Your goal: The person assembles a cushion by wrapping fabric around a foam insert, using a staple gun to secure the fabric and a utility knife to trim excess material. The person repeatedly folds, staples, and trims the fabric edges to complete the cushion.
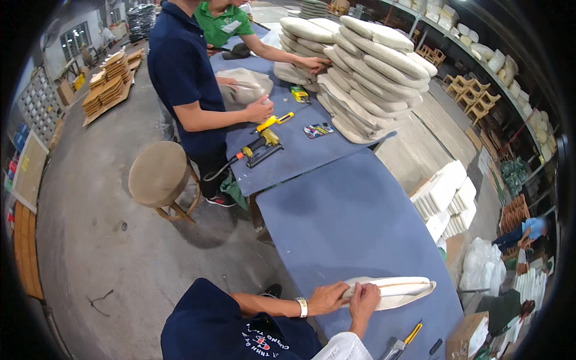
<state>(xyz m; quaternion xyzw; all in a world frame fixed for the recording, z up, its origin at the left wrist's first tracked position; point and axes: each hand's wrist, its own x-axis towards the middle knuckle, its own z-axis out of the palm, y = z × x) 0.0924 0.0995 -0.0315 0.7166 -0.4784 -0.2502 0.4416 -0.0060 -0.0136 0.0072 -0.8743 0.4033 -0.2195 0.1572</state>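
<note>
On the near end of the blue-topped table [348, 210] lies an oblong cream upholstered pad [399, 290], with loose fabric round its edge and a thin brownish line along its top. My left hand [327, 298], a white band on its wrist, has its fingers closed on the pad's left end. Close beside it, my right hand [363, 301] pinches the same fabric edge. What lies under my fingertips is hidden. A yellow utility knife [413, 333], a grey metal tool [393, 348] and a small dark object [436, 346] rest right of my right forearm.
Across the far table, a co-worker in navy [183, 72] handles a beige pad [246, 87]; another in green [225, 24] reaches toward tall pad stacks [375, 72]. A yellow staple gun [262, 146] with its hose lies there. A round stool [158, 174] stands left of the tables.
</note>
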